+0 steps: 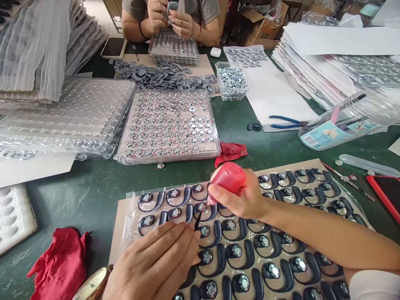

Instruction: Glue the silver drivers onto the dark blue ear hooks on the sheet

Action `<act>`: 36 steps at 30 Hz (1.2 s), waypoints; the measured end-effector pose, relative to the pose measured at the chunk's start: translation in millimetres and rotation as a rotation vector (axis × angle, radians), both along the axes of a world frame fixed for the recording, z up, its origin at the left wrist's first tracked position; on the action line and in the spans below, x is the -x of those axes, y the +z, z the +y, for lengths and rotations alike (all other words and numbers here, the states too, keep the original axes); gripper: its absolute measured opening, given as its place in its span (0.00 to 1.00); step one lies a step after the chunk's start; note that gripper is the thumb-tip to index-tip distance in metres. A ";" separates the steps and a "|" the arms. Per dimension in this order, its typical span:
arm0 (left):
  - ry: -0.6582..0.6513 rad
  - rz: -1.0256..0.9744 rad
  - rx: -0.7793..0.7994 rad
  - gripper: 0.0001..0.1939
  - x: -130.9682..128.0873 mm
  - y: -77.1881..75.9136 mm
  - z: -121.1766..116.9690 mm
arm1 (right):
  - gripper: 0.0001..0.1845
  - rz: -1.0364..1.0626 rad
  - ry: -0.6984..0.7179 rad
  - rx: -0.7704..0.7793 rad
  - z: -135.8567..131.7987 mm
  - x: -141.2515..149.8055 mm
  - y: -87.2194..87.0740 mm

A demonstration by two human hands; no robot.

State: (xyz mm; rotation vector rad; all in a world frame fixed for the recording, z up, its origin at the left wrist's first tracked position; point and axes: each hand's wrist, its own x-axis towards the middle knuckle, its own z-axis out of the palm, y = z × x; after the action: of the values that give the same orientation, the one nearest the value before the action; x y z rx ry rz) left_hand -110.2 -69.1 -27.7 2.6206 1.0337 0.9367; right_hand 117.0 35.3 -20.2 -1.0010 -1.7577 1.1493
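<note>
My right hand [250,200] is wrapped round a red squeeze bottle [228,179], tipped so its lower end points down at the ear-hook housings. In my left hand [153,262] is a pair of dark tweezers [198,219]; only the pointed tip shows, the rest being hidden by my fingers. That tip is close to a small round speaker [200,207] in a black ear-hook housing. Rows of such black housings [236,251], each with a silver speaker and thin red wires, lie on a clear plastic sheet [133,208] over brown card.
Across the table a person's hands [183,24] hold a grey part. Trays of speakers [167,125], a tub of metal parts [233,83], blue-handled pliers [286,121] and a clear jar [325,133] stand beyond. Red cloth [62,262] lies left; a red-edged phone [386,193] lies right.
</note>
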 end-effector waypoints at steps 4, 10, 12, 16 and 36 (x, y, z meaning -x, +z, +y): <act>-0.077 0.008 0.032 0.18 5.6 6.8 8.5 | 0.16 -0.011 0.014 0.013 -1.3 -1.0 -0.6; -0.102 -0.050 0.171 0.20 11.6 22.0 27.3 | 0.12 0.028 0.086 0.049 -2.1 -0.8 -1.1; -0.098 -0.104 0.217 0.21 10.7 25.2 32.2 | 0.11 0.037 0.101 0.057 -1.7 -0.2 -2.7; -0.063 -0.182 0.305 0.17 7.8 28.4 38.8 | 0.07 0.080 0.144 0.071 -1.7 0.4 -5.8; -0.168 0.064 0.115 0.18 -3.2 49.0 41.2 | 0.12 0.293 0.071 0.311 1.5 -18.1 29.1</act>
State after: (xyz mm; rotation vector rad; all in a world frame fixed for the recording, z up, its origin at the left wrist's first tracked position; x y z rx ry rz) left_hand -107.1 -27.9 21.3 2.6081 0.8375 0.7387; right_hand 135.1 36.8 9.0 -0.8973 -1.4195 1.5639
